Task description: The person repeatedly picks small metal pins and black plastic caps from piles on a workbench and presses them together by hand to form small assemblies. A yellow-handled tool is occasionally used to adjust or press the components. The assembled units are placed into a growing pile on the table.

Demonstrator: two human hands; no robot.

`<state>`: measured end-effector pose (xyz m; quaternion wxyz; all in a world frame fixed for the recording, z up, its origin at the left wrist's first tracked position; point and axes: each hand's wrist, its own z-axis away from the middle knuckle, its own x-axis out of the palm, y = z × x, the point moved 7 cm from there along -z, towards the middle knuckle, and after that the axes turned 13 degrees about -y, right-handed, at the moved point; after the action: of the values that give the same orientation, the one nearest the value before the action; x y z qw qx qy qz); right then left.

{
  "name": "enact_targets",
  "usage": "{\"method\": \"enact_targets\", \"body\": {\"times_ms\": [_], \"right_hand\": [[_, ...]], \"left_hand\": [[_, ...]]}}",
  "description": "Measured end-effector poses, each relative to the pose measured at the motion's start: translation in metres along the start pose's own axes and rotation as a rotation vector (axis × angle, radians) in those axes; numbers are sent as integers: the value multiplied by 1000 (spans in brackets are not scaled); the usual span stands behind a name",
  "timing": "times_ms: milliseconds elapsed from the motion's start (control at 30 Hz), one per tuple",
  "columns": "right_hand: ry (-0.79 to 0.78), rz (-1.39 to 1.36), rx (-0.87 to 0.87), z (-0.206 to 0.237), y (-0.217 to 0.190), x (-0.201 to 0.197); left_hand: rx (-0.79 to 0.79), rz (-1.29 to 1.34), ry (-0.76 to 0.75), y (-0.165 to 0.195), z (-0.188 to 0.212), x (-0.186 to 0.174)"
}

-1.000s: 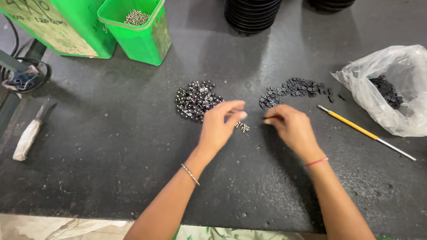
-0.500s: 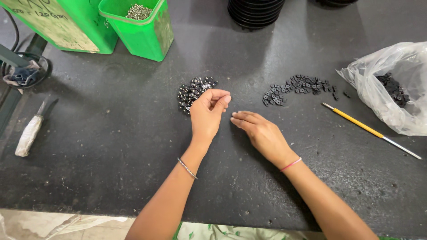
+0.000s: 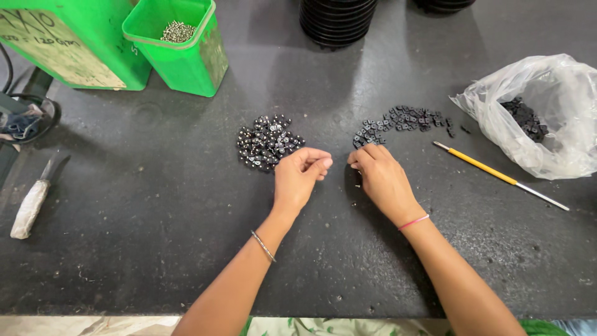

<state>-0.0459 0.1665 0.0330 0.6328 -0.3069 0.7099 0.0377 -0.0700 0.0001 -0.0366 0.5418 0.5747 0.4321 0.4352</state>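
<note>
While my left hand curls its fingertips together beside the shiny-studded black pile, I see my right hand flat, fingers together, touching the plain black pile.

A small green plastic bin of silvery metal bits stood top left, a yellow-handled slim tool lay right, beside a clear plastic bag; a white-handled knife rested far left.

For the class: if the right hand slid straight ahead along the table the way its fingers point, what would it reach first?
Most likely the right hand would meet the loose pile of small dark parts just beyond its fingertips; nothing else seems to lie between.
</note>
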Motion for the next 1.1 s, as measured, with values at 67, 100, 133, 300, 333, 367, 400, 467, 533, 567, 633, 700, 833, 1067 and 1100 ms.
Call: {"method": "enact_targets", "body": {"times_ms": [67,100,133,300,333,367,400,467,533,567,633,700,833,1067,1100], "right_hand": [[106,-107,-48,2,-2,-6],[160,-161,-73,3,-2,-10],[170,-217,-48,3,1,-10],[137,-650,132,2,19,3],[115,-721,165,2,21,8],[92,-792,201,3,23,12],[70,-861,237,3,25,17],[62,-888,233,3,25,19],[67,-866,192,2,22,19],[77,-829,153,2,20,17],[79,-783,124,1,17,15],[61,-767,145,1,17,16],[69,-733,157,1,15,14],[58,-838,157,0,15,17],[60,-850,133,0,14,17]], "left_hand": [[-4,73,-25,-4,-1,6],[-5,108,-36,-6,-2,7],[-14,131,-35,-7,-2,7],[-38,190,-31,-5,-1,7],[-42,188,-25,-4,-1,7],[-47,188,-19,-2,1,7],[-52,188,-14,-1,1,8],[-40,183,-2,3,2,8],[-26,181,6,7,4,8],[-17,181,6,8,5,8],[-7,178,5,11,5,9],[-6,173,5,12,5,9],[-5,161,-11,14,6,9],[-17,191,-23,14,7,12],[-12,202,-27,14,7,12]]}}
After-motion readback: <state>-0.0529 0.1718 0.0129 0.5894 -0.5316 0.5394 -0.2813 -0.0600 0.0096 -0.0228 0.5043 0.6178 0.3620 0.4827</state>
